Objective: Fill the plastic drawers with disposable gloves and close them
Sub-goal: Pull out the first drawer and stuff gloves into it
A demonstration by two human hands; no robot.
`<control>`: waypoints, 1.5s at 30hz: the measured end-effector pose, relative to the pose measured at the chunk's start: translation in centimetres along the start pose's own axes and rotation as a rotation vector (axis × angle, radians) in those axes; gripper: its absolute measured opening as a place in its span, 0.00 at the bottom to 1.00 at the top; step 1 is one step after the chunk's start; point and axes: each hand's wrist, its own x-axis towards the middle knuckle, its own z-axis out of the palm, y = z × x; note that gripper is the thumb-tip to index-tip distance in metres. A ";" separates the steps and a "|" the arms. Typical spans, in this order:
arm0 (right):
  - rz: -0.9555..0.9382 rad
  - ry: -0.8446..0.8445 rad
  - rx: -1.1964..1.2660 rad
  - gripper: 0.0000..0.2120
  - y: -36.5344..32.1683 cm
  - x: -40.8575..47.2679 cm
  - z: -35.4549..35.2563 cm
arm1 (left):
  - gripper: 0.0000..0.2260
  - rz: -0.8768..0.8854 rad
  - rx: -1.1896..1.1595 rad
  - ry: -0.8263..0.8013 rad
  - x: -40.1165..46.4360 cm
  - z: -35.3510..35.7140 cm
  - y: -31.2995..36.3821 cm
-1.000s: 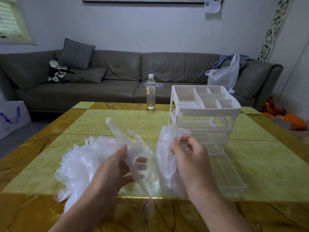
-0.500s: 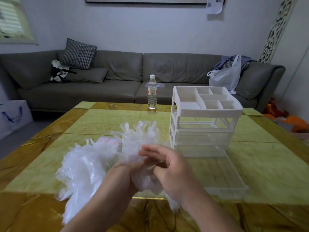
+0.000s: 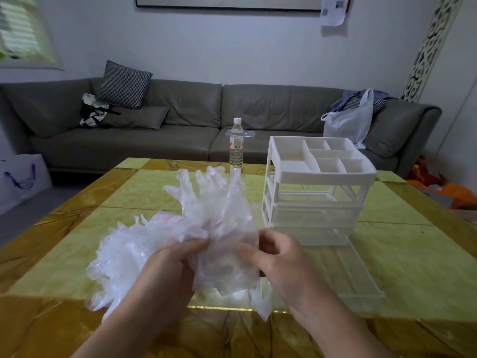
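Both hands hold a bundle of clear disposable gloves point(image 3: 219, 223) above the table, its fingers fanned upward. My left hand point(image 3: 170, 267) grips the bundle's lower left side. My right hand point(image 3: 281, 264) pinches its right edge. A larger heap of gloves point(image 3: 124, 254) lies on the table to the left. The white plastic drawer unit point(image 3: 317, 182) stands to the right, with a compartment tray on top. Its clear bottom drawer point(image 3: 361, 277) is pulled out toward me and looks empty.
A water bottle point(image 3: 236, 146) stands at the far edge of the yellow-green table point(image 3: 144, 192). Behind it runs a grey sofa point(image 3: 180, 125) with cushions and a white plastic bag point(image 3: 348, 122). A white bag point(image 3: 18, 179) sits on the floor at left.
My two hands came together from separate clumps and now hold one bundle, which has been lifted and spread so the glove fingers fan upward.
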 end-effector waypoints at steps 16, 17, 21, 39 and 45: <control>0.122 -0.080 0.225 0.10 0.6 0.4 -0.3 | 0.13 0.131 0.560 -0.098 -0.7 -0.6 -0.7; 0.152 -0.066 0.281 0.09 0.5 0.4 -0.3 | 0.15 0.133 0.572 -0.110 -0.9 -0.6 -0.7; 0.132 0.128 0.381 0.04 0.8 1.0 -0.6 | 0.14 0.063 0.386 -0.081 -0.9 -0.3 -0.3; 0.057 0.091 0.267 0.24 1.8 1.7 -0.9 | 0.07 0.200 0.442 0.203 0.1 -0.9 -1.7; 0.023 0.193 0.300 0.16 1.2 1.3 -1.1 | 0.09 0.206 0.356 0.214 0.0 -0.3 -1.3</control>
